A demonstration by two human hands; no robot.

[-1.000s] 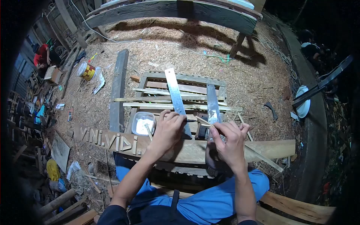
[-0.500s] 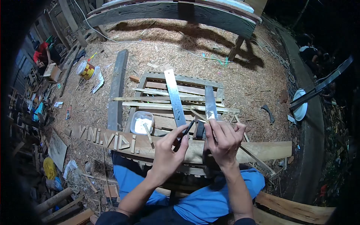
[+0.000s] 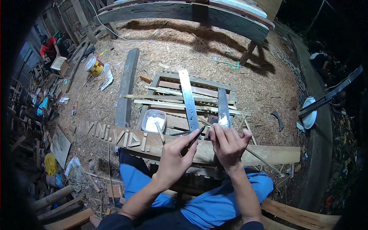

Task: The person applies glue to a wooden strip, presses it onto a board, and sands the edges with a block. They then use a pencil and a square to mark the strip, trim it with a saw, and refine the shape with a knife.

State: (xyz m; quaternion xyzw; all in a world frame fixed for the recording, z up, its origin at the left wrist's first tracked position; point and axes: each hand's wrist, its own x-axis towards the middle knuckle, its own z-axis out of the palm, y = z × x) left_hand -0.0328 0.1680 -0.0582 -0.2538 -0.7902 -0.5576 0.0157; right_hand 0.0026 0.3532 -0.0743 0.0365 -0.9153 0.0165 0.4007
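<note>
My left hand [image 3: 177,158] is closed round a slim black pen-like tool [image 3: 200,132], its end pointing up and right. My right hand [image 3: 229,146] pinches a thin wooden strip [image 3: 203,121] close to that end; whether the two touch I cannot tell. Both hands are above a long curved wooden plank [image 3: 270,154]. On the plank's left part, small wooden letters [image 3: 133,142] read "VINI.VIDI." Just beyond the plank stands a plastic tub [image 3: 144,125] of white paste, with a stick [image 3: 160,133] leaning beside it.
Past the plank lies a slatted wooden frame [image 3: 165,73] bearing a shiny metal plate [image 3: 188,97], a second metal strip [image 3: 223,105] and loose wooden strips [image 3: 191,106]. A dark beam [image 3: 127,84] is left of it. A paint bucket [image 3: 94,66] and a person in red [image 3: 49,48] are farther left.
My left hand has moved slightly right with the black tool, closer to my right hand. The right hand keeps its pinch on the strip. The whole view has shifted a little.
</note>
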